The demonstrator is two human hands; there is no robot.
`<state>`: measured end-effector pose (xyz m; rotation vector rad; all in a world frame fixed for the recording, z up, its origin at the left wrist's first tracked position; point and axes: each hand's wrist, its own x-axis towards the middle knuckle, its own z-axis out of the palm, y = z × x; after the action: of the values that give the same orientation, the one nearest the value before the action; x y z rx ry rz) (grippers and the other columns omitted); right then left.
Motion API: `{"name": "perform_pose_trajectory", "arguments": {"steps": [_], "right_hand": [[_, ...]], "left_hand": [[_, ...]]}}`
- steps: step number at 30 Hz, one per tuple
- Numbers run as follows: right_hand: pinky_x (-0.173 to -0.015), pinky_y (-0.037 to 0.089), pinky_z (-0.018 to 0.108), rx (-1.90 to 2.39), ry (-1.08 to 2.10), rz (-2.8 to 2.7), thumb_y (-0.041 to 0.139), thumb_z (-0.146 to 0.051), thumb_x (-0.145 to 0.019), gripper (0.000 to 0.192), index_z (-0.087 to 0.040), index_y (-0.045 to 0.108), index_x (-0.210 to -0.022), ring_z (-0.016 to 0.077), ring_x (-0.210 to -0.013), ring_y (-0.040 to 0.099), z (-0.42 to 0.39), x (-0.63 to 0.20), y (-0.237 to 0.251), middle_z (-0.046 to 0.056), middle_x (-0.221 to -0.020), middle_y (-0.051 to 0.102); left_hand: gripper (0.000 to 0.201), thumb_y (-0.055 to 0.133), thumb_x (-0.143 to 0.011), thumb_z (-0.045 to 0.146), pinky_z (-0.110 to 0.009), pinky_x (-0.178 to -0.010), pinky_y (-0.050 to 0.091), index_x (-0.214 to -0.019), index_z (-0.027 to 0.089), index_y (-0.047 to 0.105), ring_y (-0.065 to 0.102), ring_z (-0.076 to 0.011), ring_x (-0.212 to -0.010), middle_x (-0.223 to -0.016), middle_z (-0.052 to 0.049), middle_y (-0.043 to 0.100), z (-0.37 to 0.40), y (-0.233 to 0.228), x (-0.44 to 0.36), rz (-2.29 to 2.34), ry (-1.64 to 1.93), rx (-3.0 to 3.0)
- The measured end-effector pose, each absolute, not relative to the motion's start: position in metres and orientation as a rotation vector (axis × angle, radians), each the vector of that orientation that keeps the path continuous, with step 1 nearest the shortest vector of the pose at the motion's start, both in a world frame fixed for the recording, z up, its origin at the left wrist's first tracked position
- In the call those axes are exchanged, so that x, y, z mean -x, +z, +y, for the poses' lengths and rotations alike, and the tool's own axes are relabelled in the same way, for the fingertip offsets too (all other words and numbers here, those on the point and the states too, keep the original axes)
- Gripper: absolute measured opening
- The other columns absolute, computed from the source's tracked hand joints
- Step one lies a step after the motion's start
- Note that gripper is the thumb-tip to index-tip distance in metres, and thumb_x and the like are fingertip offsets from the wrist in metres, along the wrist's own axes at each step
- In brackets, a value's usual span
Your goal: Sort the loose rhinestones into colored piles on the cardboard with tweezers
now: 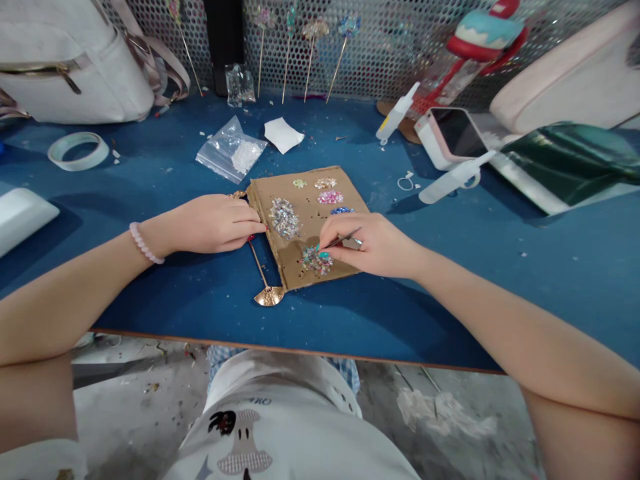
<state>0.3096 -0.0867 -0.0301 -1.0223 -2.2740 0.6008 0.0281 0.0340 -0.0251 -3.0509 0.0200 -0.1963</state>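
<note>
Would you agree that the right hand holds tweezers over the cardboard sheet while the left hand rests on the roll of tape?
Not quite: the head view shows the left hand resting at the edge of the cardboard sheet, on a gold hairpin. The roll of tape lies apart. The right hand does hold tweezers there.

- One cardboard sheet (293,257).
- Six bead piles on it: silver (284,218), mixed (317,260), pink (330,197), blue (341,211), pale green (299,183), peach (325,182).
- Four finished hairpins (311,50) standing against the mesh.
- One gold hairpin (263,277).
- One tape roll (79,151).
- Two clear bags: one lying flat (230,155), one at the back (240,85).
- Two white glue bottles: near the phone (453,179), farther back (396,115).
- One phone (457,131).
</note>
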Motion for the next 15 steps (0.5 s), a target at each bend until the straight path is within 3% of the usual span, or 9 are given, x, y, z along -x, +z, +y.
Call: {"name": "perform_pose_trajectory", "arguments": {"steps": [15], "right_hand": [[-0.065,0.046,0.028,1.018,0.611,-2.282,0.057,-0.022,-0.089,0.012,-0.019,0.062,-0.078,0.0143,-0.069,0.061,-0.0875,-0.3078,-0.029,0.003,-0.077,0.067]], "left_hand": [[0.036,0.039,-0.1,0.025,-0.033,-0.089,0.051,-0.121,0.016,0.067,0.065,-0.0212,-0.105,-0.113,-0.013,0.072,0.0342,-0.0249,-0.0283,0.029,-0.157,3.027]]}}
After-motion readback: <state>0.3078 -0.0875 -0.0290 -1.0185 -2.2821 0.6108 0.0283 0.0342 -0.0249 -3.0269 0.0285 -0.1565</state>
